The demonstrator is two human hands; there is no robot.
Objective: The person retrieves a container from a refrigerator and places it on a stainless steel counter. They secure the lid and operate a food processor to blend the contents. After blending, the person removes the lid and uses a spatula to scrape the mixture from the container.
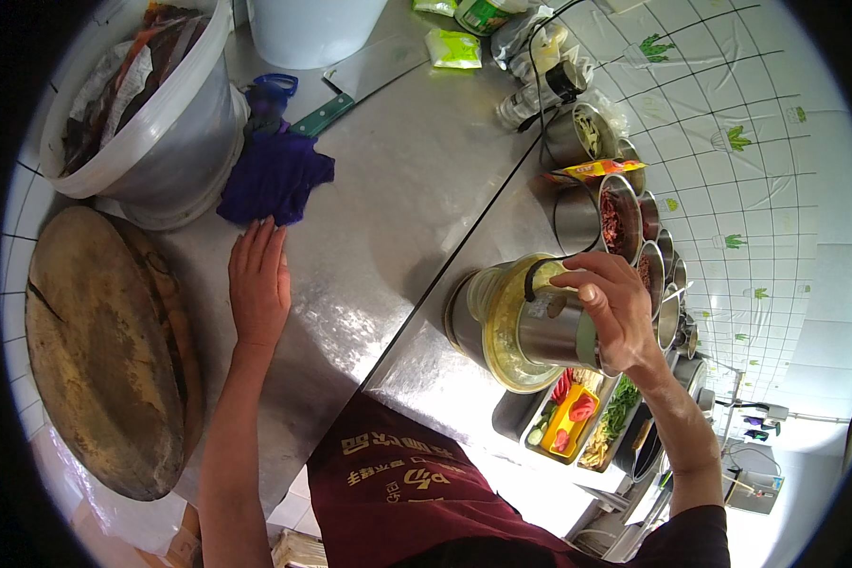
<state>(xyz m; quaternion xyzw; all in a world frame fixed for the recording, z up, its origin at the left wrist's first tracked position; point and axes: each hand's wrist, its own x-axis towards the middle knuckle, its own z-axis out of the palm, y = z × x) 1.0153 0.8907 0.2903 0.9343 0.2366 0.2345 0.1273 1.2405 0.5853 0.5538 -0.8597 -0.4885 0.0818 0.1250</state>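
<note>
Fingers straight, my left hand point(259, 287) lies flat on the steel worktop, its fingertips touching the near edge of a crumpled purple cloth point(277, 177). On the right stands an electric food chopper point(557, 334) with a steel motor head and a yellowish, see-through lid over its bowl. My right hand point(614, 305) is on top of the motor head, with thumb and fingers bent over its upper edge. A black cord point(532, 277) leaves the motor head beside my fingers. The bowl's contents are hidden from view.
Left stand a round wooden chopping block point(106, 355) and a white bucket point(206, 135). A green-handled cleaver point(324, 116) lies beyond the cloth. Steel pots point(575, 220) of food line the tiled wall. Trays of cut vegetables point(618, 412) sit right of the chopper.
</note>
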